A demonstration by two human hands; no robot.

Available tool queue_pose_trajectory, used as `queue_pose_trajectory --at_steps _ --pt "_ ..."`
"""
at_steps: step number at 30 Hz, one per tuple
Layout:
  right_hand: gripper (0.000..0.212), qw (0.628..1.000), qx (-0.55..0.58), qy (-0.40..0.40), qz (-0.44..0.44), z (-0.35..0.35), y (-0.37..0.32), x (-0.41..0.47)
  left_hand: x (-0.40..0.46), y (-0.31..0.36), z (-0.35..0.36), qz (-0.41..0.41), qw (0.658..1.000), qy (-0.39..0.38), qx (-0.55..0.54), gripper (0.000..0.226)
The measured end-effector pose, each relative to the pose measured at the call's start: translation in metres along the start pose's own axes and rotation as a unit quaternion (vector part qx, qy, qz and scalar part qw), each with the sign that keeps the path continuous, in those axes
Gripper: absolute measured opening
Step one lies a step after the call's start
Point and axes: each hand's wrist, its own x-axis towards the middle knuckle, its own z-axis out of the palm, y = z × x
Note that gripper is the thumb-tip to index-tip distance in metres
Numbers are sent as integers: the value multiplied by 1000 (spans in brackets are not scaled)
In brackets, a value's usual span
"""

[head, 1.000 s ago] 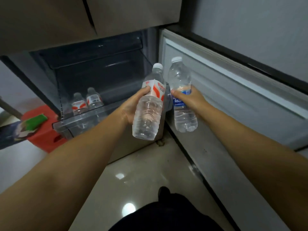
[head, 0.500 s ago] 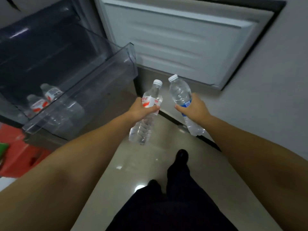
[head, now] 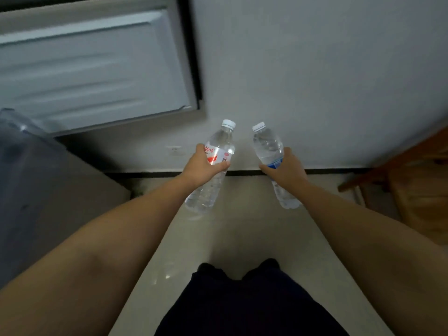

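head view is showing the red-label bottle [head: 219, 146] being gripped around its middle by the left hand [head: 202, 169] and the blue-label bottle [head: 268, 144] by the right hand [head: 286, 169], both tilting, caps far, apart above the pale floor [head: 242, 234]. the right hand is hiding most of the blue label. the white fridge door [head: 92, 69] is blurring far left, and wooden furniture [head: 417, 185] is getting cut off at the right.
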Motion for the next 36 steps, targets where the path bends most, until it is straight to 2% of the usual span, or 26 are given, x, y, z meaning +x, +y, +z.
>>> queue_pose_trajectory --at_steps 5,10,18,24,29,32,36 --pt "62 994 28 74 77 -60 76 -15 17 54 77 44 995 -69 64 65" --pt "67 983 52 108 140 -111 136 -29 22 99 147 75 988 -105 85 61" --pt "67 941 125 215 230 -193 226 -73 19 183 274 150 959 -192 142 57" --pt "70 877 179 306 325 -229 292 -129 -6 240 374 248 903 -291 198 53" --pt "65 820 205 365 390 -250 333 -169 -17 276 455 283 845 -393 229 66" --pt "61 789 204 384 435 -261 353 -184 -18 293 498 297 815 -425 257 70" --pt "57 732 223 422 486 -285 378 -191 -21 326 557 342 760 -465 298 72"
